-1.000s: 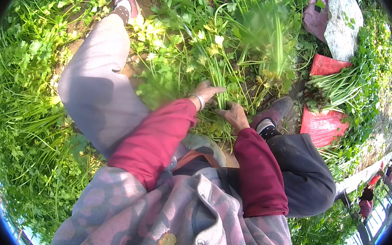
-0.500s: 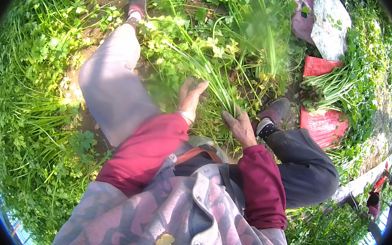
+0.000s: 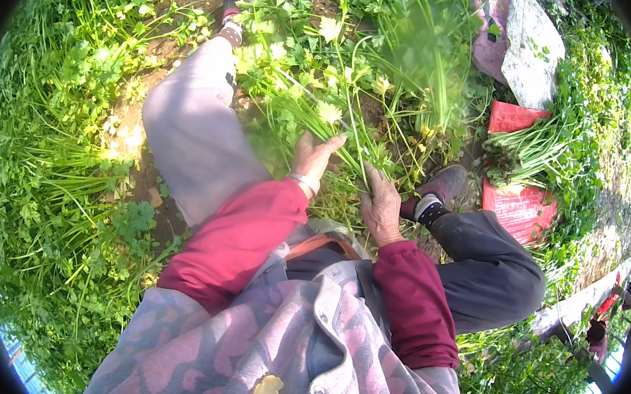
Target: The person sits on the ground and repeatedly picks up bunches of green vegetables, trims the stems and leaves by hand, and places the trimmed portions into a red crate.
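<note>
1. Nearest, at 6 o'clock from the hands, spreads a pink-and-grey patterned garment [image 3: 217, 347], a pale yellow leaf-like piece [image 3: 266, 391] on its front.
2. Red sleeves follow: the left sleeve [image 3: 239, 239] at 8 o'clock, the right sleeve [image 3: 418, 309] at 5.
3. At the centre, slim green stalks [image 3: 350, 156] slant from about 11 o'clock down into the space between the hands.
4. The left hand [image 3: 312, 164], a pale band [image 3: 306, 182] at its wrist, has its thumb raised and reaching to the stalks; its fingers are partly hidden, so I cannot tell whether it grips them.
5. The right hand [image 3: 381, 206] is narrowed, its fingertips pinching at the lower end of the stalks.
6. The right shoe [image 3: 444, 183] stands close by at 3 o'clock; the left shoe [image 3: 235, 1] is well apart at 11.
7. At 1 o'clock a blurred clump of tall green stems [image 3: 441, 87] rises.
8. Farther, between 2 and 3, a bundle of cut stalks [image 3: 532, 153] lies across red sheeting [image 3: 515, 212].
9. Beyond, toward 2, lies a whitish sheet [image 3: 530, 58] beside pinkish cloth [image 3: 489, 50].
</note>
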Demonstrator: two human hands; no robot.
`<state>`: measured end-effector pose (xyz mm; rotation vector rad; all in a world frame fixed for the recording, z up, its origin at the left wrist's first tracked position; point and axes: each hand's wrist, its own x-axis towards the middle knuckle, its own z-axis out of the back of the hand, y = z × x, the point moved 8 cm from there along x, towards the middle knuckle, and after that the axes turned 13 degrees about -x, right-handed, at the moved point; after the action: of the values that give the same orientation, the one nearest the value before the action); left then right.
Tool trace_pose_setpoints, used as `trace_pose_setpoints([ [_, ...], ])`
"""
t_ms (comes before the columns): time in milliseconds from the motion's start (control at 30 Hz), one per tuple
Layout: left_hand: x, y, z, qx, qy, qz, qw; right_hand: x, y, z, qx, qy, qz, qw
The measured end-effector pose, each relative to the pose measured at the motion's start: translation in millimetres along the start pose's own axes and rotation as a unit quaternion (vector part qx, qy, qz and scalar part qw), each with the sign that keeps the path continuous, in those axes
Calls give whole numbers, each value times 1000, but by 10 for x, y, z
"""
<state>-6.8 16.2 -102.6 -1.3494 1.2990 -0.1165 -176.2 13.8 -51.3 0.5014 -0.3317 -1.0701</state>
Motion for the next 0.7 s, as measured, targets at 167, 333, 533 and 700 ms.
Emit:
trace_pose_setpoints([
  [167, -65, 175, 9, -116, 39, 91, 988, -42, -85, -160, 270, 71, -143, 949],
  [333, -26, 101, 49, -59, 65, 35, 996, -77, -285, -241, 430, 14, -244, 869],
  [533, -77, -76, 53, -116, 69, 1, 991, -97, -586, -413, 433, 7, -225, 873],
  [700, -326, -499, -75, -80, 162, -166, 969, -196, -812, -643, -134, 264, -177, 939],
])
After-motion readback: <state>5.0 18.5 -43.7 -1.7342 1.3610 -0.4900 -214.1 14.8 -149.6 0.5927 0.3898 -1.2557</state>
